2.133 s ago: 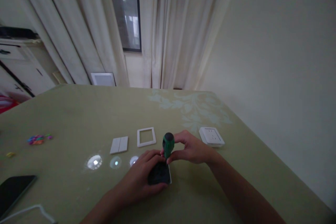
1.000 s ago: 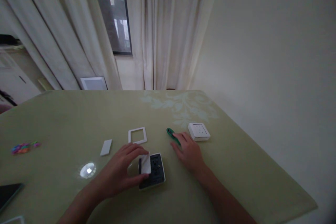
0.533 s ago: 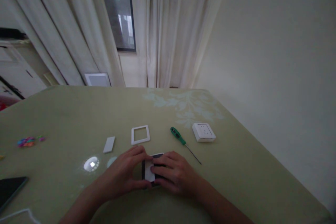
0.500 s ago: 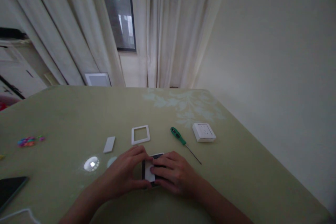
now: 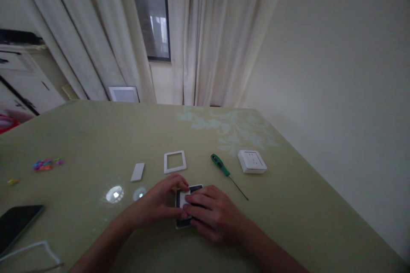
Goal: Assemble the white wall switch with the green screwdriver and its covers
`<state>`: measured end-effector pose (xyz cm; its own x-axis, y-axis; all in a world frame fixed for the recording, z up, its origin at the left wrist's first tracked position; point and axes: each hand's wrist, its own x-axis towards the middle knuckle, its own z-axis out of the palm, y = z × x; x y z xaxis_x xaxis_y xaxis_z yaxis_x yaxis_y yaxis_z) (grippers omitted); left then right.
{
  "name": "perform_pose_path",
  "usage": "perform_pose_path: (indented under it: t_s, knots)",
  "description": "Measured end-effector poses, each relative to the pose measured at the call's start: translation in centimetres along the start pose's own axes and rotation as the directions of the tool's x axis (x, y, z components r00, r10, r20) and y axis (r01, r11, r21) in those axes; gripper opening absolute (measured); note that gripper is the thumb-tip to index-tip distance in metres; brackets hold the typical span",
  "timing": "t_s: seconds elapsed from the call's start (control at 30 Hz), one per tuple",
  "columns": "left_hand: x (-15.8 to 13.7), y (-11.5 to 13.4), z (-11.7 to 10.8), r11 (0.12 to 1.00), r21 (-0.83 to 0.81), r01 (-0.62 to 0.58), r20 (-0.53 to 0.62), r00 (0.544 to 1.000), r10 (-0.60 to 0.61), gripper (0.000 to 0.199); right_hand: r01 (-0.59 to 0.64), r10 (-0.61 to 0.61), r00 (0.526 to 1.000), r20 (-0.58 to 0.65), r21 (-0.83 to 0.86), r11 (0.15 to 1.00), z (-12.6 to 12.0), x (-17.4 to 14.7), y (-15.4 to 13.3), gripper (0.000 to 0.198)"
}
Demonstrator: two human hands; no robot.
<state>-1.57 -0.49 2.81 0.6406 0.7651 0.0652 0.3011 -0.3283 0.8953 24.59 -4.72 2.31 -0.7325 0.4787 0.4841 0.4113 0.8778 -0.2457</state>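
Between my two hands, low in the middle of the view, lies a wall switch (image 5: 182,223) with a dark inside and a thin white edge. A white rocker panel (image 5: 183,198) sits on it, partly covered by fingers. My left hand (image 5: 155,202) grips the panel at its far and near ends, with thumb and index finger. My right hand (image 5: 216,213) lies over the switch's right side, fingers bent and tips against the panel. Beyond them is a white square frame (image 5: 165,163). A loose white rocker panel (image 5: 138,172) lies to its left.
A green-handled screwdriver (image 5: 221,165) and a white socket box (image 5: 252,162) lie to the right. On the left are small colourful pieces (image 5: 43,164), a dark phone (image 5: 19,222) and a white cable (image 5: 28,247). A wall (image 5: 336,115) runs along the table's right edge.
The whole scene has shifted slightly right as the head turned. My left fingers have moved a little on the rocker panel; both hands stay on the switch.
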Motion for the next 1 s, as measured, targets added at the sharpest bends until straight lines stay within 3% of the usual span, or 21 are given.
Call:
perform_pose_path:
  t_s: [0.17,0.53,0.67,0.77,0.87,1.0]
  knots:
    - [0.1,-0.3,0.2,1.0,-0.021,0.003,-0.011,1.0,-0.003,0.04,-0.039,0.041,0.999,-0.033,0.042,0.998,0.1,0.1,-0.4,0.023]
    - [0.0,1.0,-0.2,0.994,0.113,-0.011,-0.036,0.999,0.015,0.034,-0.162,0.161,0.987,0.021,0.117,0.98,-0.2,0.4,-1.2,0.027]
    - [0.1,0.6,0.0,0.994,0.108,-0.031,-0.039,0.999,0.035,0.034,-0.151,0.151,0.989,0.009,0.093,0.984,0.2,0.4,-1.1,0.022]
    - [0.0,-0.5,-0.5,0.98,0.192,-0.044,-0.066,0.996,0.058,0.034,-0.118,0.119,0.993,-0.015,0.077,0.99,0.4,0.3,-0.7,0.025]
    - [-0.3,-2.6,-2.5,0.907,0.402,0.127,-0.261,0.965,-0.019,0.044,-0.095,0.096,0.995,-0.016,0.069,0.993,0.5,0.1,-0.4,0.029]
    - [-1.3,-5.6,-6.3,0.78,0.466,0.419,-0.534,0.836,-0.131,0.05,-0.17,0.182,0.98,-0.079,0.134,0.976,0.6,-0.2,-0.1,0.027]
